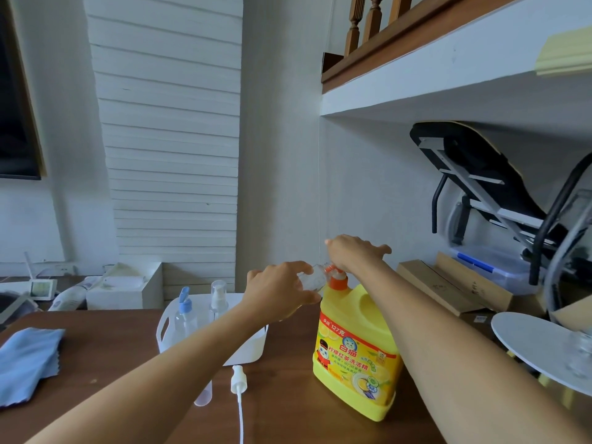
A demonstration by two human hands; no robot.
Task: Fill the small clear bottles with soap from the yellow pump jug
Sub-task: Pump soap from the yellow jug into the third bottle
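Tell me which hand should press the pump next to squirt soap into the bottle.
The right hand: it already rests on the orange pump of the yellow jug, while the left hand holds the small clear bottle at the spout.

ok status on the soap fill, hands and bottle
Left hand holds small clear bottle at the pump spout. Right hand on the yellow jug's pump. Nothing in the way.
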